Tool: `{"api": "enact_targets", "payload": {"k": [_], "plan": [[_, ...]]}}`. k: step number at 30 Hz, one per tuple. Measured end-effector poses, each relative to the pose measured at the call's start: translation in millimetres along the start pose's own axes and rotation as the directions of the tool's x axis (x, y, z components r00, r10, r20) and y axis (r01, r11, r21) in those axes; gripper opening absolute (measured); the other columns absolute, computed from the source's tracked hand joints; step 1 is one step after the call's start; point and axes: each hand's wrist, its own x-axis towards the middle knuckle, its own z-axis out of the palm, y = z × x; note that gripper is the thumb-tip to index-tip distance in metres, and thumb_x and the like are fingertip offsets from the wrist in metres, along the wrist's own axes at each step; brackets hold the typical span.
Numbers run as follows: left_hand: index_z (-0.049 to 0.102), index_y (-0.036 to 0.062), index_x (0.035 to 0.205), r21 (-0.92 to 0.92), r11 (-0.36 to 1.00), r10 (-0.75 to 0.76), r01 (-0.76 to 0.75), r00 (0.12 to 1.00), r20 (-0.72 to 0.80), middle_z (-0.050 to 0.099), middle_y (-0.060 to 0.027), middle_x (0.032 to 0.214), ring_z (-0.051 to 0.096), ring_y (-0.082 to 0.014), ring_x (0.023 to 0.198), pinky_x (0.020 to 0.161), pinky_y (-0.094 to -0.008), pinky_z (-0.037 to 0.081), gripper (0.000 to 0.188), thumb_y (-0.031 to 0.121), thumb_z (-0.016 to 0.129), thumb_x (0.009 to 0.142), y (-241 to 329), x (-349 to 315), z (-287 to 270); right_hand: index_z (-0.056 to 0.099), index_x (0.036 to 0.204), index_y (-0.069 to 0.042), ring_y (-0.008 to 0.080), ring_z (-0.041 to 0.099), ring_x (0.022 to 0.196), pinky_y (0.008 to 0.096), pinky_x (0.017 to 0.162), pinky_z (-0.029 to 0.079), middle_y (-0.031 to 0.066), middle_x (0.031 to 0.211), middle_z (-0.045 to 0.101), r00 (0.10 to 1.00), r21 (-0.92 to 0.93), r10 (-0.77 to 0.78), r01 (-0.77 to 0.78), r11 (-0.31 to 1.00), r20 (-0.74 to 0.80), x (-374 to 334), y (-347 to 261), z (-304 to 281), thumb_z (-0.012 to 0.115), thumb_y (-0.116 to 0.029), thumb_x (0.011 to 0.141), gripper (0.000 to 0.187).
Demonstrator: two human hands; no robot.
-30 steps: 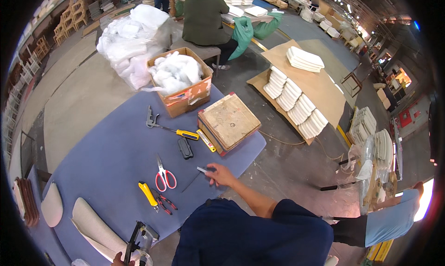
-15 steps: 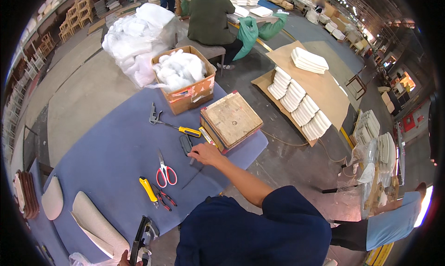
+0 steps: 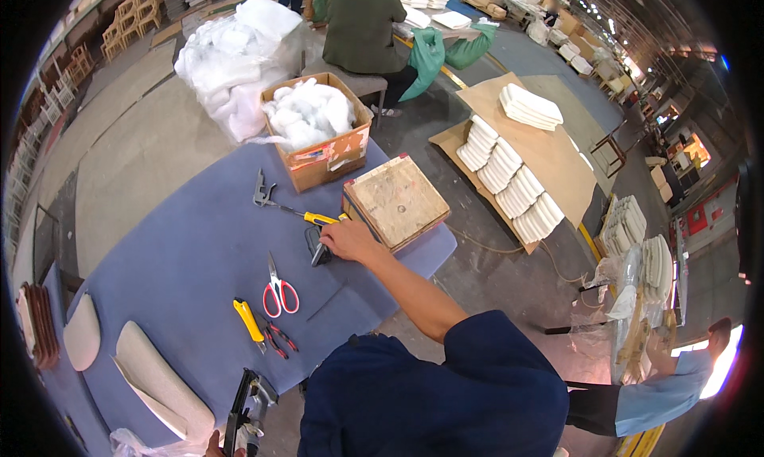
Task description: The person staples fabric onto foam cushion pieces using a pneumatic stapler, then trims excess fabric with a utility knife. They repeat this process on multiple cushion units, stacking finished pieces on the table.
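My right hand (image 3: 348, 239) reaches over the blue table, its fingers bent together over a small grey piece (image 3: 321, 255), mostly hidden. Beside the fingertips lies a black looped object (image 3: 311, 236). Just beyond is a yellow-handled tool (image 3: 320, 218). At the lower edge my left hand (image 3: 215, 446), partly out of view, is closed on a black and silver staple gun (image 3: 242, 409). Red-and-white scissors (image 3: 280, 294), a yellow utility knife (image 3: 248, 322) and red-and-black pliers (image 3: 279, 339) lie between the hands. A grey air blow gun (image 3: 263, 189) lies further off.
A worn wooden-topped box (image 3: 398, 201) stands right of my hand, a carton of white stuffing (image 3: 326, 164) behind it. A beige folded piece (image 3: 159, 377) lies at left. White pads (image 3: 513, 178) stand on cardboard. One person (image 3: 362, 31) sits ahead; another (image 3: 664, 397) is at right.
My right hand has moved slightly away from me and left, nearer the yellow-handled tool, with the grey piece still under its fingers. My left hand stays on the staple gun.
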Motion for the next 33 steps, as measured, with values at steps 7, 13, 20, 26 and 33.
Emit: {"api": "enact_targets", "payload": {"k": [7, 13, 20, 26, 33], "plan": [[0.062, 0.0135, 0.138, -0.041, 0.997, -0.073, 0.069, 0.990, -0.116, 0.074, -0.0193, 0.098, 0.068, -0.0404, 0.097, 0.085, -0.0506, 0.052, 0.069, 0.022, 0.086, 0.074, 2, -1, 9, 0.073, 0.099, -0.008, 0.0412, 0.070, 0.082, 0.0508, 0.072, 0.054, 0.0170, 0.088, 0.073, 0.959, 0.066, 0.031, -0.012, 0.998, -0.281, 17, 5, -31, 0.059, -0.032, 0.101, 0.028], [0.063, 0.0173, 0.137, -0.084, 0.987, -0.148, 0.139, 0.982, -0.121, 0.075, -0.0134, 0.095, 0.070, -0.0369, 0.087, 0.075, -0.0478, 0.054, 0.063, 0.026, 0.084, 0.079, 9, -25, 19, 0.075, 0.107, -0.003, 0.0040, 0.057, 0.060, 0.0210, 0.052, 0.043, 0.0005, 0.074, 0.067, 0.998, 0.792, 0.003, -0.052, 0.608, 0.063, 3, -80, -31, 0.065, -0.024, 0.104, 0.023], [0.063, 0.0172, 0.137, -0.234, 0.952, -0.227, 0.198, 0.968, -0.105, 0.076, -0.0108, 0.105, 0.072, -0.0341, 0.092, 0.075, -0.0459, 0.056, 0.059, 0.024, 0.081, 0.081, 22, -53, 40, 0.075, 0.106, -0.003, 0.0031, 0.055, 0.059, 0.0206, 0.051, 0.041, 0.0002, 0.073, 0.066, 0.680, 0.817, -0.536, -0.166, 0.552, 0.500, -45, -220, 76, 0.063, -0.020, 0.105, 0.021], [0.062, 0.0182, 0.135, -0.258, 0.935, -0.298, 0.243, 0.932, -0.205, 0.074, -0.0053, 0.093, 0.073, -0.0272, 0.082, 0.065, -0.0409, 0.057, 0.053, 0.029, 0.078, 0.085, 30, -87, 79, 0.076, 0.102, -0.007, 0.0060, 0.053, 0.055, 0.0249, 0.050, 0.040, -0.0014, 0.069, 0.064, 0.396, 0.693, -0.727, 0.256, 0.674, 0.561, -66, -270, 141, 0.064, -0.028, 0.102, 0.024], [0.061, 0.0190, 0.137, -0.337, 0.917, -0.284, 0.214, 0.943, -0.173, 0.075, -0.0055, 0.093, 0.074, -0.0276, 0.081, 0.062, -0.0420, 0.056, 0.053, 0.034, 0.075, 0.088, 21, -89, 92, 0.074, 0.109, -0.006, 0.0074, 0.054, 0.053, 0.0253, 0.049, 0.044, 0.0004, 0.072, 0.064, 0.108, 0.623, -0.617, -0.023, 0.782, 0.779, -52, -297, 172, 0.061, -0.029, 0.104, 0.027]]}}
